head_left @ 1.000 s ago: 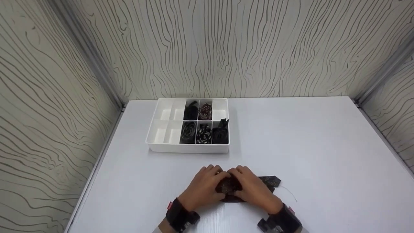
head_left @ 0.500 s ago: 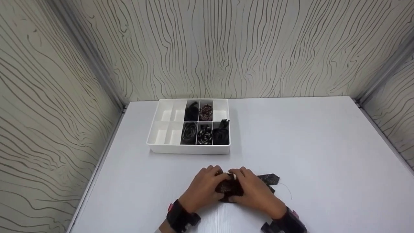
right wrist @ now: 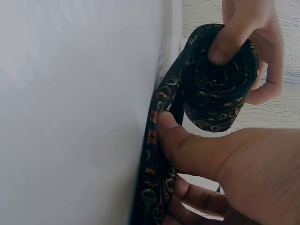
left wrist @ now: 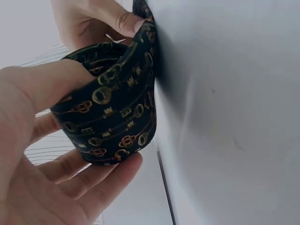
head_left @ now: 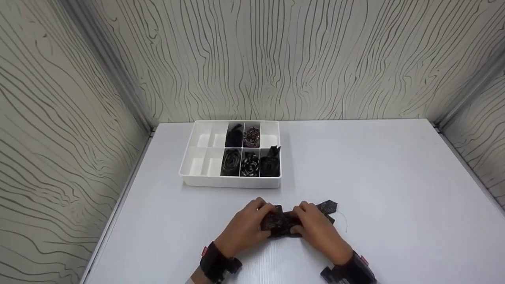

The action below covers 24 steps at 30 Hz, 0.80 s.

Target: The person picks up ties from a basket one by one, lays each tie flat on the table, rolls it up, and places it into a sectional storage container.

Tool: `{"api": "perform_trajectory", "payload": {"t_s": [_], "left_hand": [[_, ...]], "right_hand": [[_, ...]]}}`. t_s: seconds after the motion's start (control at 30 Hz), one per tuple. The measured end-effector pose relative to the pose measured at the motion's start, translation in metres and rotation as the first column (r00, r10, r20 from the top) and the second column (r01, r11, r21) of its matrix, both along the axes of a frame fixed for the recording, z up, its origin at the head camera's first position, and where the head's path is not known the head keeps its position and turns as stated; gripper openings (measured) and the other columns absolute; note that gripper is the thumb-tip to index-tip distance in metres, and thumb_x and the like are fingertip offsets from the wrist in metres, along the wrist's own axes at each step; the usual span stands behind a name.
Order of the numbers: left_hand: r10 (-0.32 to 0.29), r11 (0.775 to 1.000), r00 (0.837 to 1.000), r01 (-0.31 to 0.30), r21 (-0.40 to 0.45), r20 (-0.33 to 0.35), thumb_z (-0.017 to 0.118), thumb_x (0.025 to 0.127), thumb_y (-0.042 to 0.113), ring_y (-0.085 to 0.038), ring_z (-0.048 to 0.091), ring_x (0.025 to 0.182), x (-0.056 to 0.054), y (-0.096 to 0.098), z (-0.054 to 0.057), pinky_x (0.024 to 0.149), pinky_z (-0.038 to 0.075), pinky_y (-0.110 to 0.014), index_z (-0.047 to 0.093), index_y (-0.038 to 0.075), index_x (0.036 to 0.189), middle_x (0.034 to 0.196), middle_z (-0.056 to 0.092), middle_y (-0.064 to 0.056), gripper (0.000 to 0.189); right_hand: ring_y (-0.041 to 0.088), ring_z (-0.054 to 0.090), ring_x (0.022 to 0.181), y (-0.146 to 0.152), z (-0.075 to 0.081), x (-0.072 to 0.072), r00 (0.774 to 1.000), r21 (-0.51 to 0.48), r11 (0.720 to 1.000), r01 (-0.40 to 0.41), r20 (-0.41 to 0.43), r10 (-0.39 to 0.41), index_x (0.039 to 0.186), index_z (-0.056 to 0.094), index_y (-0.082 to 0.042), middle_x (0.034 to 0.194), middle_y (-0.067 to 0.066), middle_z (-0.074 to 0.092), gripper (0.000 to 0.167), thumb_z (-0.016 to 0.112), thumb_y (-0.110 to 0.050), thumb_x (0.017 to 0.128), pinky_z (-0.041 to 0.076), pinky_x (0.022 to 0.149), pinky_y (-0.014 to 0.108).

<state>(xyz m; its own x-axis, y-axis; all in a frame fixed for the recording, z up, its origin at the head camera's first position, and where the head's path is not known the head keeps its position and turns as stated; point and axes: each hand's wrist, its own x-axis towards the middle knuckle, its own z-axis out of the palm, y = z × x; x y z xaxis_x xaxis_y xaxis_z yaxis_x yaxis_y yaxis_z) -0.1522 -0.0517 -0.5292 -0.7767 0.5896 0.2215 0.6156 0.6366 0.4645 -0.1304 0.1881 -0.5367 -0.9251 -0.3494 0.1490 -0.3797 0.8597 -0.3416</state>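
Observation:
A dark necktie (left wrist: 112, 108) printed with gold and orange keys is partly wound into a roll. My left hand (head_left: 247, 221) grips this roll, its thumb (right wrist: 225, 49) pressed on the coil in the right wrist view. Just to the right, my right hand (head_left: 320, 233) pinches the unrolled length (right wrist: 157, 140) between thumb and fingers, close to the tabletop. Beyond the right hand, the tie's pointed end (head_left: 327, 206) lies on the table, with a thin loose thread beside it. The hands partly cover the roll in the head view.
A white divided tray (head_left: 232, 182) stands farther back, left of centre. Several rolled dark ties sit in its compartments, including a reddish patterned one (head_left: 252, 137). Other compartments show bare white bottoms. Wood-grain panels (head_left: 252, 59) enclose the table (head_left: 375, 169) at the back and sides.
The hands have spread slightly apart, showing more of the tie between them. The tie's pointed end has shifted away from me and slightly left.

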Motion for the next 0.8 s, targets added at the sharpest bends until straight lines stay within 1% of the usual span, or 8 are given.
{"api": "perform_trajectory", "payload": {"t_s": [0.07,0.2,0.23,0.3,0.43,0.5,0.63,0.8], "left_hand": [[-0.008,1.0,1.0,0.007,-0.025,-0.018,0.093,0.08,0.019,-0.011,0.062,0.105,0.0,0.001,-0.002,0.092,0.059,-0.03,0.067,0.025,0.13,0.117,0.062,0.002,0.056],[-0.046,0.997,0.996,0.041,-0.066,-0.079,0.093,0.081,0.022,-0.012,0.061,0.103,0.001,0.005,-0.004,0.092,0.058,-0.029,0.071,0.026,0.126,0.115,0.064,0.003,0.05],[-0.055,0.996,0.994,0.048,-0.074,-0.094,0.093,0.082,0.023,-0.012,0.061,0.103,0.001,0.006,-0.004,0.091,0.058,-0.029,0.071,0.026,0.126,0.114,0.064,0.003,0.049],[-0.07,0.995,0.993,0.064,-0.072,-0.094,0.091,0.082,0.023,-0.013,0.061,0.104,0.0,0.008,-0.002,0.092,0.058,-0.03,0.07,0.026,0.127,0.116,0.064,0.003,0.049],[-0.079,0.995,0.995,0.076,-0.058,-0.055,0.089,0.081,0.019,-0.012,0.061,0.105,0.0,0.01,-0.002,0.092,0.058,-0.029,0.066,0.023,0.131,0.117,0.064,0.003,0.055],[-0.078,0.996,0.995,0.075,-0.058,-0.054,0.09,0.079,0.02,-0.012,0.06,0.103,0.0,0.009,-0.002,0.091,0.057,-0.028,0.066,0.023,0.129,0.115,0.064,0.003,0.056],[-0.076,0.995,0.992,0.068,-0.072,-0.106,0.092,0.075,0.024,-0.011,0.058,0.095,0.0,0.008,-0.001,0.084,0.053,-0.026,0.071,0.025,0.122,0.107,0.063,0.005,0.051],[-0.092,0.994,0.986,0.082,-0.077,-0.139,0.09,0.076,0.025,-0.012,0.059,0.097,0.001,0.009,-0.001,0.087,0.053,-0.027,0.069,0.026,0.124,0.111,0.064,0.005,0.052]], "right_hand": [[0.016,0.058,0.095,-0.001,0.001,0.0,1.0,0.002,1.0,-0.002,-0.005,0.002,0.114,0.072,-0.008,0.101,-0.001,0.06,0.039,0.091,-0.019,0.082,0.059,0.086,0.04],[0.016,0.061,0.103,-0.007,0.002,0.002,0.998,-0.046,0.998,-0.049,0.044,0.051,0.142,0.063,-0.013,0.112,-0.002,0.06,0.073,0.093,-0.037,0.079,0.059,0.091,0.043],[0.017,0.062,0.104,-0.008,0.002,0.002,0.996,-0.06,0.996,-0.064,0.052,0.067,0.145,0.061,-0.014,0.113,-0.001,0.06,0.077,0.093,-0.038,0.08,0.059,0.091,0.044],[0.018,0.064,0.106,-0.011,-0.001,0.002,0.995,-0.074,0.994,-0.083,0.055,0.088,0.144,0.06,-0.014,0.115,-0.001,0.061,0.074,0.092,-0.034,0.081,0.059,0.092,0.044],[0.022,0.067,0.109,-0.012,-0.006,0.001,0.996,-0.069,0.994,-0.08,0.021,0.081,0.132,0.062,-0.011,0.117,0.004,0.066,0.062,0.091,-0.008,0.078,0.06,0.094,0.047],[0.021,0.067,0.107,-0.011,-0.006,0.001,0.997,-0.073,0.995,-0.067,0.024,0.069,0.133,0.062,-0.013,0.115,0.002,0.065,0.065,0.093,-0.012,0.076,0.061,0.092,0.046],[0.016,0.064,0.1,-0.011,-0.006,0.001,0.997,-0.097,0.993,-0.068,0.04,0.072,0.132,0.063,-0.018,0.109,-0.003,0.059,0.063,0.094,-0.02,0.077,0.06,0.087,0.043],[0.018,0.065,0.102,-0.01,-0.005,0.001,0.995,-0.097,0.992,-0.074,0.055,0.08,0.127,0.064,-0.016,0.11,-0.002,0.059,0.058,0.092,-0.015,0.077,0.06,0.089,0.045]]}}
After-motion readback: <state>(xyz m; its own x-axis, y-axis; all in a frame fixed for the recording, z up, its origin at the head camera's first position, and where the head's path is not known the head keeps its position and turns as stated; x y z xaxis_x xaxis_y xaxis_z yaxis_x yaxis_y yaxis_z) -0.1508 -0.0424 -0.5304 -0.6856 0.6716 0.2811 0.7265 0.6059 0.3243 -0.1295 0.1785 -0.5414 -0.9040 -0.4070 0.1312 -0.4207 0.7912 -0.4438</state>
